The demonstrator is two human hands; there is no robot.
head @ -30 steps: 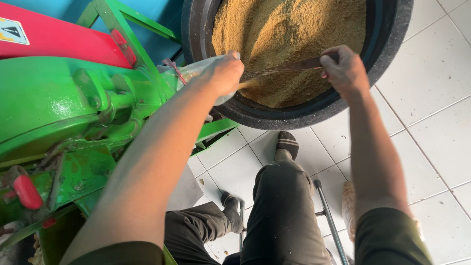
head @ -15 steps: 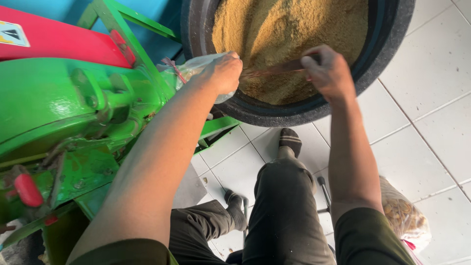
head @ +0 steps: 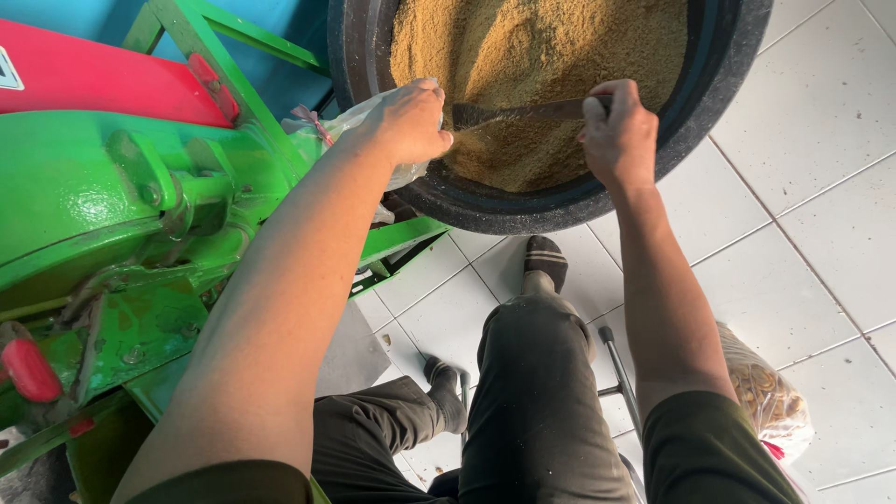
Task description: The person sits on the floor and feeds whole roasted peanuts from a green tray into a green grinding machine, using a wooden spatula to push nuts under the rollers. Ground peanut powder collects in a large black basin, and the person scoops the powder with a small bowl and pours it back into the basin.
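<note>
- Nearest us, by the floor's lower right edge, we see a clear bag of pale rings point(head: 767, 397) on the white tiles point(head: 821, 233).
- To the left stands a green machine point(head: 103, 233) with a red cover point(head: 93, 79).
- Our left hand point(head: 409, 121) rests at the near left rim of the black tub point(head: 560, 201), fingers curled together on a clear plastic bag point(head: 350, 121).
- Our right hand point(head: 618, 135) sits over the near rim, fingers wrapped tight round a dark scoop handle point(head: 523, 112) dug into the tan powder point(head: 541, 56).
</note>
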